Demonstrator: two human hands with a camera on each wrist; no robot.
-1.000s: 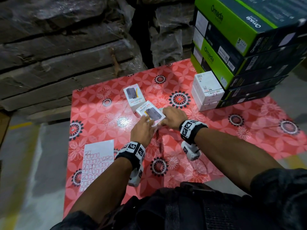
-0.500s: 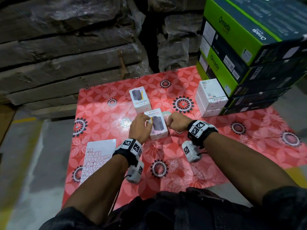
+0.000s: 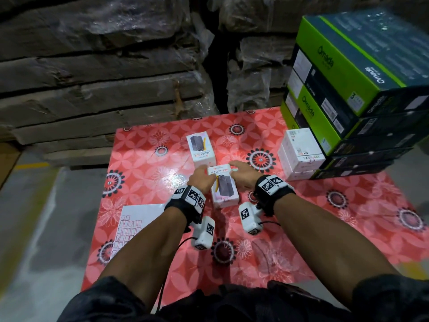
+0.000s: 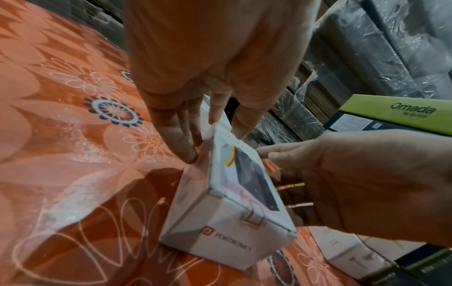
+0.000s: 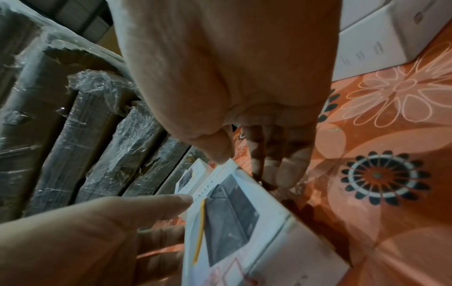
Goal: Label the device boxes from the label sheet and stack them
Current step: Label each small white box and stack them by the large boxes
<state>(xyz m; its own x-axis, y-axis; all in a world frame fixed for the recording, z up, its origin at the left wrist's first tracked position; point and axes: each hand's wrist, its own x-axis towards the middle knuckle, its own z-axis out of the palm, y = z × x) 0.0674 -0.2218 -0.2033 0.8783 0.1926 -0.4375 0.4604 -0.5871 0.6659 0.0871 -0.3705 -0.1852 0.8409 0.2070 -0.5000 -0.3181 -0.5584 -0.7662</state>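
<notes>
Between both hands, white box, just short of another box.

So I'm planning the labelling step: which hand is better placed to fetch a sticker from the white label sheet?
Left, probably. The white label sheet lies on the red floral cloth beside the left forearm, while the right hand is across the small white Halley box from it. The left hand must let go first.
</notes>
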